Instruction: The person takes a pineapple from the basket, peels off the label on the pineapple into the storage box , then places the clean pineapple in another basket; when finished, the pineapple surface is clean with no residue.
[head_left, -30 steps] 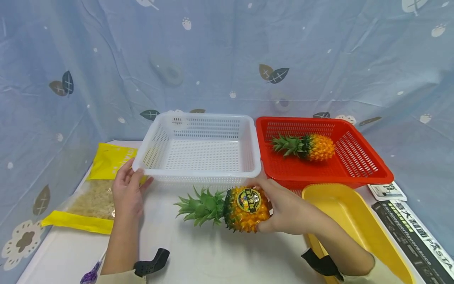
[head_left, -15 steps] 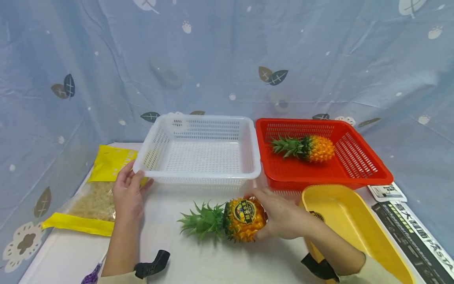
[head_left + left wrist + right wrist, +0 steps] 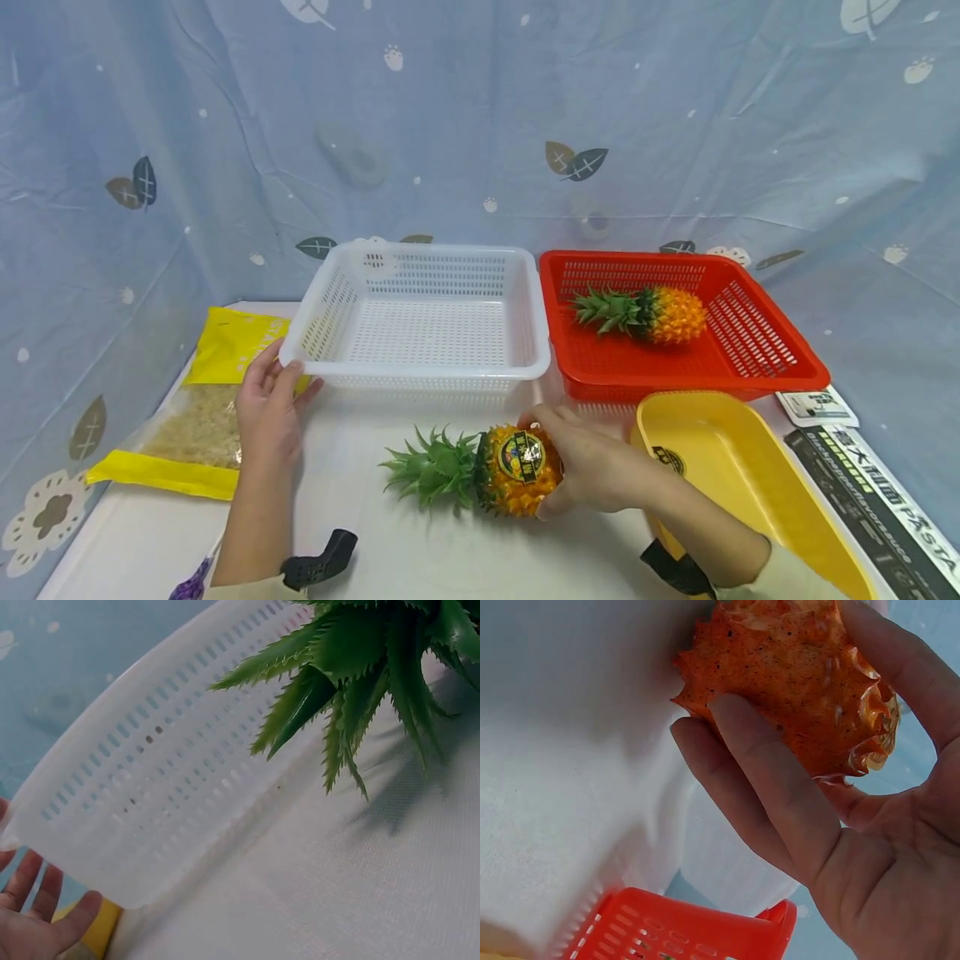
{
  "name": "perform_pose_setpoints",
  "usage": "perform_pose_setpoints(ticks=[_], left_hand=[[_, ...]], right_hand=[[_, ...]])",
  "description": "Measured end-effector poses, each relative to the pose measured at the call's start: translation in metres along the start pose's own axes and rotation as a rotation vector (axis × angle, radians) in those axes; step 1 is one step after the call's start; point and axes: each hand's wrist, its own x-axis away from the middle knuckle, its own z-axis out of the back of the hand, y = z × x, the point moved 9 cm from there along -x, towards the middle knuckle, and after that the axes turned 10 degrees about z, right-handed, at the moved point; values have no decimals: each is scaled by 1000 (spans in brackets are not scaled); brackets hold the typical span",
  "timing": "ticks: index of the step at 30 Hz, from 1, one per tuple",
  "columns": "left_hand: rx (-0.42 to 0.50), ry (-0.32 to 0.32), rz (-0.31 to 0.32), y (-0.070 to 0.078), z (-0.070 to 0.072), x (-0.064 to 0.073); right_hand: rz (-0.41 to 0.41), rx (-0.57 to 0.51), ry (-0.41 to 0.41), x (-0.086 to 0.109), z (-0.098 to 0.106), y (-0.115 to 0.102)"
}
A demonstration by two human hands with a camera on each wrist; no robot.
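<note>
At a front corner of the white plastic basket (image 3: 420, 369), my left hand (image 3: 268, 408) grips the rim. Its thumb lies over the edge and the other fingers spread below, as the left wrist view shows. My right hand (image 3: 592, 458) holds a pineapple (image 3: 521, 471) by its orange body, fingers and thumb curled around the base. The fruit lies on its side just in front of the basket, green leafy crown pointing left and a round black label facing up. In the right wrist view the fingers (image 3: 780, 795) press against its spiky skin.
A second pineapple (image 3: 675, 315) lies in the red basket (image 3: 675, 382) at the back right. Beside my right forearm is a yellow tray (image 3: 738, 450), with a black pasta box (image 3: 873, 500) further right. On the left lies a yellow bag (image 3: 191, 425).
My right hand has lowered the pineapple toward me, away from the white basket; over the last half second it has barely shifted. The left hand stays at the basket corner.
</note>
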Motion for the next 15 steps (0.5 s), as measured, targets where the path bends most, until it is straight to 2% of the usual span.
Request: perform_pose_setpoints(ticks=[7,10,13,15], left_hand=[[-27,42,76,5,1,4],[-81,88,109,13,3,11],[-184,154,77,23,5,21],[-263,198,20,32,4,29]], right_hand=[[-22,-14,-8,-1,-1,2],[-26,-25,-13,-1,-2,3],[-25,-31,-19,0,-2,3],[-23,-28,-23,0,-2,4]])
